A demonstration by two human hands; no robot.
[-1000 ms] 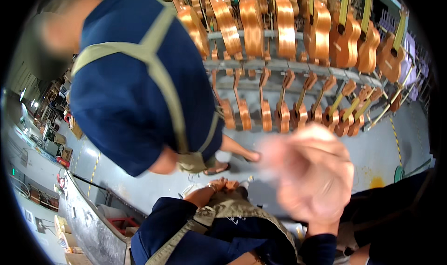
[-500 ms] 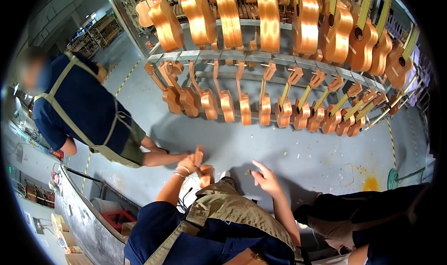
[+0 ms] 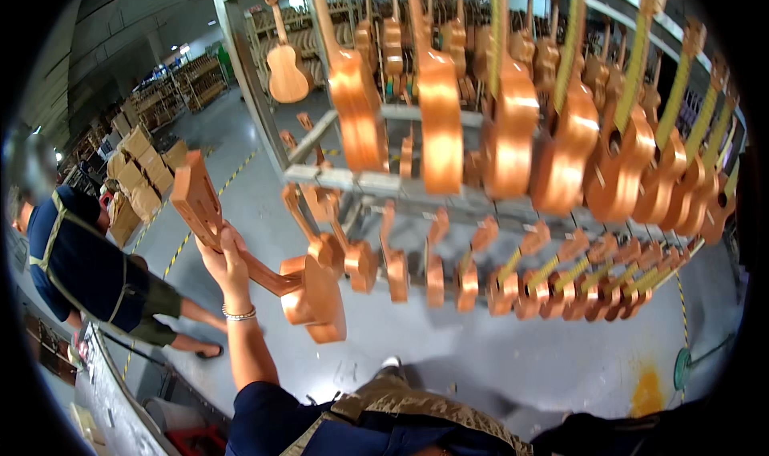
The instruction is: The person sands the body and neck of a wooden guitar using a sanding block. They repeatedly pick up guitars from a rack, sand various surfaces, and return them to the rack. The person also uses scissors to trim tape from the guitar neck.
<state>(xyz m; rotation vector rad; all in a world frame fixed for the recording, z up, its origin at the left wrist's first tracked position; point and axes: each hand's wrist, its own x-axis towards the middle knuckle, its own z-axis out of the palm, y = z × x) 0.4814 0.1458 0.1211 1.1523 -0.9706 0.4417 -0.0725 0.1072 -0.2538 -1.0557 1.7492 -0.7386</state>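
Note:
My left hand (image 3: 226,265), with a beaded bracelet at the wrist, is raised and shut around the neck of an orange-brown ukulele (image 3: 314,294). The instrument lies tilted, headstock up to the left and body down to the right. Its body hangs just left of the lower row of ukuleles (image 3: 481,273) on a metal rack. Above it hangs an upper row of larger ukuleles (image 3: 436,119). My right hand is not in view. My blue sleeve and tan apron fill the lower edge.
A co-worker (image 3: 88,273) in a blue shirt and apron bends over at the left beside a grey workbench (image 3: 108,404). Stacked cardboard boxes (image 3: 138,175) stand behind, and a red bin (image 3: 192,441) sits low. Yellow-black tape marks the grey floor (image 3: 481,360).
My left arm has risen from chest height with the ukulele toward the rack. The view has tilted upward, my right hand has left the picture, and the co-worker now appears farther left.

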